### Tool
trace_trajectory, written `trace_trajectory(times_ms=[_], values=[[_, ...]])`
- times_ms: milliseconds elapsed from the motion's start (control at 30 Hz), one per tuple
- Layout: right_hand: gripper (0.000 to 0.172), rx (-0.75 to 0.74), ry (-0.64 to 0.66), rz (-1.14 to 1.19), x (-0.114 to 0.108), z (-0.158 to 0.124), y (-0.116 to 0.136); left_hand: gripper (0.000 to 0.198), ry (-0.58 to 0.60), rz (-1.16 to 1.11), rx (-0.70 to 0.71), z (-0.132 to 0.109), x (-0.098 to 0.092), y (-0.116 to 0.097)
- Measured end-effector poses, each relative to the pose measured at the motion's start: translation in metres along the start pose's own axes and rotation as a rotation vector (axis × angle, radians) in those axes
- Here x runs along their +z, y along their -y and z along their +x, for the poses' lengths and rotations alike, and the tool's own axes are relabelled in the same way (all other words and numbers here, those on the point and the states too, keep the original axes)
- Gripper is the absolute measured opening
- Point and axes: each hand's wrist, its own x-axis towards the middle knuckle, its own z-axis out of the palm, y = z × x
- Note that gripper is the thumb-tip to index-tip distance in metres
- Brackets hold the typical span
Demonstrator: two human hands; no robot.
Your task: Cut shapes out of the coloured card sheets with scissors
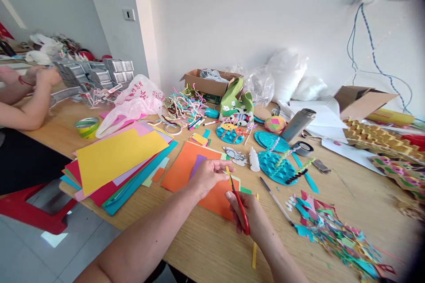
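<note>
Between the thumb and fingers of my left hand is a small strip of yellow paper. My right hand grips red-handled scissors, whose blades point up at the strip. Both hands are over an orange paper sheet with a purple piece on it. A narrow yellow strip lies on the table by my right wrist. A pen rests to the right of that hand. Beyond my hands stands a small white glue bottle, beside grey fish-shaped cutouts.
Stacked coloured paper lies at left, near a tape roll. Paper scraps are heaped at right. Blue craft discs, a metal flask and pipe cleaners stand farther back. Another person's hands are at far left.
</note>
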Motion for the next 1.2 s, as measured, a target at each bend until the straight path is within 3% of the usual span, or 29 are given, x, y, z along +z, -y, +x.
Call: trace_trajectory(times_ms=[1200], values=[[0.054,-0.011,-0.02,0.019,0.0013,0.0006,-0.004,0.041,0.013,-0.063,-0.01,-0.0002,0.0004,0.003]])
